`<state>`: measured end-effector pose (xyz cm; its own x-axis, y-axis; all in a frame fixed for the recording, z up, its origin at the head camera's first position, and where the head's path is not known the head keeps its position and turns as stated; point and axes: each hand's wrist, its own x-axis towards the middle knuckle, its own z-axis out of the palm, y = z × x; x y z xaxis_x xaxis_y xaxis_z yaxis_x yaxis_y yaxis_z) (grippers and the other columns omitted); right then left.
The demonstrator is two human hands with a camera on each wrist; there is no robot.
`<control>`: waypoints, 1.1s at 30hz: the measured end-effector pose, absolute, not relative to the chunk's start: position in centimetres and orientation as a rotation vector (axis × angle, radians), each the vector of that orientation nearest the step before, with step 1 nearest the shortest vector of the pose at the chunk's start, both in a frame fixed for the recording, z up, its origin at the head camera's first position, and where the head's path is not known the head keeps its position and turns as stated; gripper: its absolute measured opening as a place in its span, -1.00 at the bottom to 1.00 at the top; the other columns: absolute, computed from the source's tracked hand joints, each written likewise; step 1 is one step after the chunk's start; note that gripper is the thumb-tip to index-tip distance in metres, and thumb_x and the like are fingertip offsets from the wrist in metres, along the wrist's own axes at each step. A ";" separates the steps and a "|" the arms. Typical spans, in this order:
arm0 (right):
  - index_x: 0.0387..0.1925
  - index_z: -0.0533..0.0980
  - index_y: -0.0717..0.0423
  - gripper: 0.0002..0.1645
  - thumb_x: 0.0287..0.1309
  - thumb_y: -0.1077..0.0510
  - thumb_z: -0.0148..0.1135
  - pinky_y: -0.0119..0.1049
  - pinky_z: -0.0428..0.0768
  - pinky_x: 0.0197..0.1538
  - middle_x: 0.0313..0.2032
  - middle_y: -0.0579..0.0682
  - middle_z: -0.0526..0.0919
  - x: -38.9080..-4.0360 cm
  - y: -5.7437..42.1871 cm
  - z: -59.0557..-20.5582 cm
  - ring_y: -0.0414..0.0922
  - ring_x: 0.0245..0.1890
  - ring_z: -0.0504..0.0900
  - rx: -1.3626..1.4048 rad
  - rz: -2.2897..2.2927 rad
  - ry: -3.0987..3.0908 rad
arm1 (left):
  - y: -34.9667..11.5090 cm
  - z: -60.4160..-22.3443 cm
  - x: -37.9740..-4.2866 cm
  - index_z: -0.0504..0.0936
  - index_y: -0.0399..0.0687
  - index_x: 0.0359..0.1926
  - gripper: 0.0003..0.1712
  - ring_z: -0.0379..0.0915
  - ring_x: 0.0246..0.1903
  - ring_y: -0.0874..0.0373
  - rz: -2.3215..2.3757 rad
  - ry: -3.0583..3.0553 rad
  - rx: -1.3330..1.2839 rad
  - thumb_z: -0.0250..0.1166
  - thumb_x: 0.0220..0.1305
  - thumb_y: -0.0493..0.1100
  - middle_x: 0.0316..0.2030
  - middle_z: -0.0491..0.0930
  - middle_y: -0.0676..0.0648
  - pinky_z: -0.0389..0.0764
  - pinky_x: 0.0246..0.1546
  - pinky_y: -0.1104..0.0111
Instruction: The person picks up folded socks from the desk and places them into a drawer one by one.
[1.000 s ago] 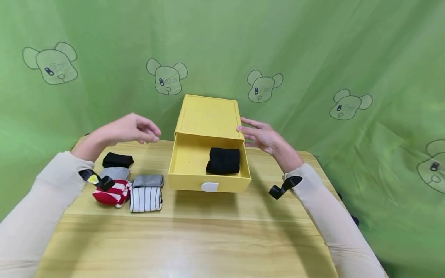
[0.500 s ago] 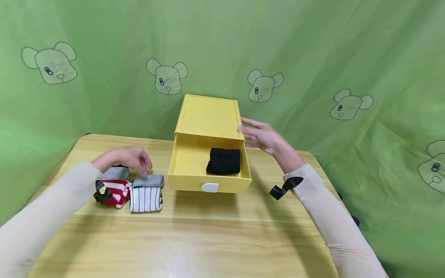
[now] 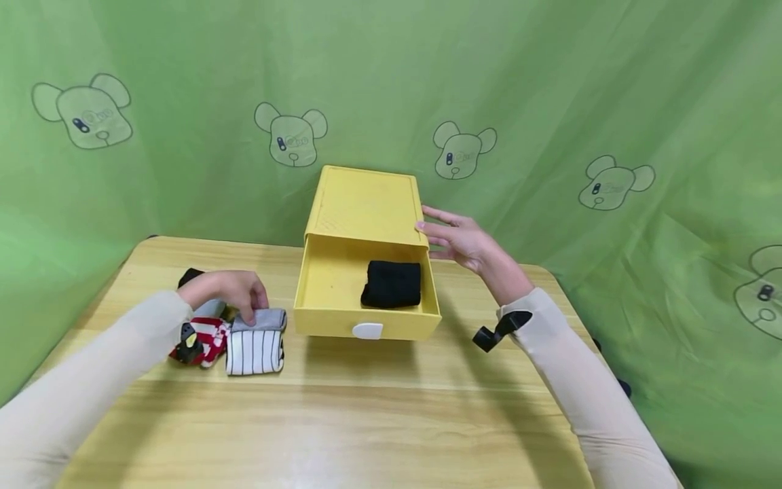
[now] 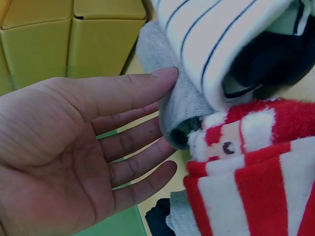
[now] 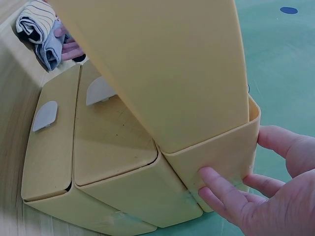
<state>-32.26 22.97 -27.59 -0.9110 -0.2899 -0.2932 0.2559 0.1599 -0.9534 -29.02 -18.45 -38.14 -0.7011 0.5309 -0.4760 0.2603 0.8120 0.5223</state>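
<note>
My left hand [image 3: 237,292] reaches down to a folded grey sock [image 3: 269,318]. In the left wrist view the thumb [image 4: 142,88] lies on its near face and fingertips pass behind it, pinching it. A white folded sock with dark stripes [image 3: 255,353] sits right in front, and a red-and-white pair [image 3: 214,334] is to its left, partly under the wrist strap. At the yellow drawer unit [image 3: 369,204] my right hand [image 3: 462,239] rests on the right side, fingers mostly straight, thumb at the top edge. Its top drawer [image 3: 330,322] is pulled out and holds a folded black sock [image 3: 393,284].
Behind the left hand, a black sock [image 3: 189,276] and a light grey one [image 3: 210,309] lie partly hidden. In the right wrist view, two lower drawers with white handles [image 5: 46,116] are closed. A green curtain [image 3: 525,81] hangs behind the wooden table [image 3: 366,428].
My left hand has come down and toward me from beside the drawer unit onto the grey sock, its thumb and fingers now at it. The right hand and the drawer stay put.
</note>
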 end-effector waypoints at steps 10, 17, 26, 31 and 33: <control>0.59 0.13 -0.13 -0.20 0.44 0.09 0.21 0.12 0.40 0.46 0.48 0.21 0.31 -32.2 22.9 -27.7 0.13 0.44 0.39 -0.032 -1.790 2.037 | -17.9 -39.2 -29.1 0.71 -0.16 -0.40 -0.82 0.31 -0.50 0.25 0.500 2.379 0.558 0.49 -0.12 -0.33 -0.51 0.53 0.08 0.37 -0.47 0.47; 0.59 0.13 -0.13 -0.20 0.44 0.10 0.20 0.13 0.37 0.47 0.50 0.20 0.29 -32.3 23.0 -27.7 0.15 0.46 0.35 -0.035 -1.793 2.035 | -18.1 -39.3 -29.3 0.68 -0.24 -0.24 -0.68 0.45 -0.35 0.14 0.536 2.425 0.525 0.50 -0.11 -0.30 -0.31 0.63 -0.07 0.51 -0.37 0.42; 0.56 0.19 -0.15 -0.19 0.39 0.08 0.27 0.12 0.41 0.44 0.39 0.15 0.46 -32.4 23.0 -27.4 -0.02 0.25 0.57 -0.022 -1.802 2.049 | -18.6 -39.2 -29.7 0.60 -0.34 -0.13 -0.59 0.49 -0.23 0.04 0.659 2.436 0.510 0.47 -0.06 -0.32 -0.21 0.60 -0.17 0.58 -0.25 0.36; 0.57 0.16 -0.13 -0.20 0.41 0.10 0.24 0.12 0.42 0.44 0.44 0.20 0.37 -32.2 23.0 -27.5 0.07 0.35 0.48 -0.019 -1.810 2.032 | -18.9 -39.1 -30.0 0.58 -0.34 -0.11 -0.59 0.50 -0.21 0.05 0.741 2.408 0.517 0.46 -0.03 -0.31 -0.17 0.60 -0.19 0.59 -0.24 0.36; 0.58 0.15 -0.13 -0.20 0.42 0.10 0.23 0.12 0.41 0.45 0.46 0.21 0.34 -32.2 23.0 -27.5 0.12 0.40 0.43 -0.018 -1.810 2.030 | -19.1 -38.9 -30.1 0.58 -0.34 -0.09 -0.57 0.50 -0.18 0.05 0.774 2.402 0.526 0.46 -0.03 -0.30 -0.14 0.60 -0.21 0.60 -0.22 0.36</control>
<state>-32.23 23.02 -27.52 -0.9122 -0.2819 -0.2975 0.2633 0.1532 -0.9525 -30.06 -19.06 -38.90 -0.7681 0.5114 -0.3853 0.1903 0.7570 0.6251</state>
